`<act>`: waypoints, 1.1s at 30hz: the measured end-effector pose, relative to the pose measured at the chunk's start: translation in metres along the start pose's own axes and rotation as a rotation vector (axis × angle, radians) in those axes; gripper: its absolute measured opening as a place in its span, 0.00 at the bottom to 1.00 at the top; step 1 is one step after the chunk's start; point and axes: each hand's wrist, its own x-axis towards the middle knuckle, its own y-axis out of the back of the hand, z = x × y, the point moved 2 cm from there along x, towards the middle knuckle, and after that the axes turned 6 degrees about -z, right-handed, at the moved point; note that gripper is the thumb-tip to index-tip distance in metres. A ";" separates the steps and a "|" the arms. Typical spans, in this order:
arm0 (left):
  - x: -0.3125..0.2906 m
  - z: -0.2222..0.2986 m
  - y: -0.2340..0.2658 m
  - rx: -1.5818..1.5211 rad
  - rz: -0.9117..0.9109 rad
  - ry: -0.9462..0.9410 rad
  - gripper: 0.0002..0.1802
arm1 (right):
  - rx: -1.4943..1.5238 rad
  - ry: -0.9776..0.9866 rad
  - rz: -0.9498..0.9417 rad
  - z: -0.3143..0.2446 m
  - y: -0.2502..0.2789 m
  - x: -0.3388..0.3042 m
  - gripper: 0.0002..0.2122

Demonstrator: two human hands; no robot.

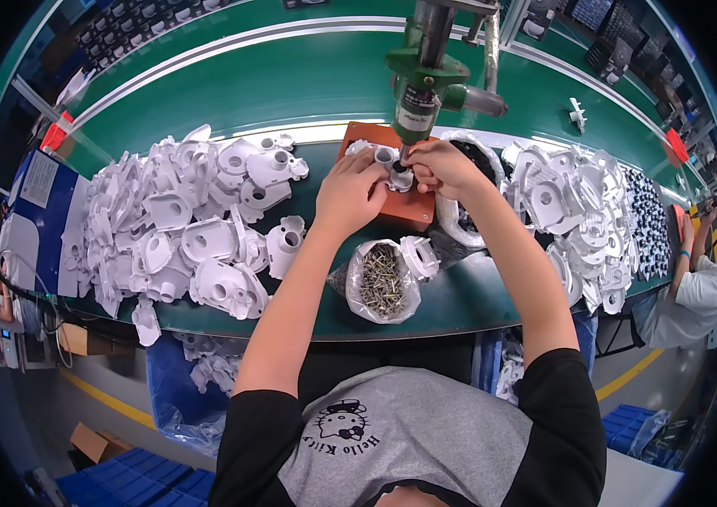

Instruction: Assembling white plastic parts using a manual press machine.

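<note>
A white plastic housing [385,157] with round collars sits on an orange-brown block [409,211] beneath a green press [417,101]. My left hand [348,193] grips the housing from its left side, fingers bent over it. On the other side my right hand [446,169] is closed in a pinch close to the press's rod. A small dark piece [400,167] shows at the rod's lower end, above the housing. What the right fingertips hold is hidden. Nearer to me, a clear bag of metal screws or pins [381,283] stands open, with a loose white part [418,258] beside it.
Large heaps of white plastic parts lie at the left [194,228] and right [561,203]. Dark small pieces [648,220] stand in rows farther right. A white-rimmed bag [460,224] stands behind my right forearm. Blue bins [168,380] sit below the table's edge. Another person [692,291] works at far right.
</note>
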 end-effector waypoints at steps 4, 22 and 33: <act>0.000 0.000 0.000 0.007 0.018 -0.005 0.07 | 0.008 0.025 -0.010 0.000 0.000 0.001 0.02; 0.000 0.000 -0.001 0.017 0.018 -0.012 0.07 | 0.006 0.017 0.021 -0.002 -0.004 -0.003 0.03; 0.000 -0.001 -0.001 0.006 -0.011 0.001 0.07 | 0.011 0.012 0.041 -0.001 -0.004 -0.004 0.03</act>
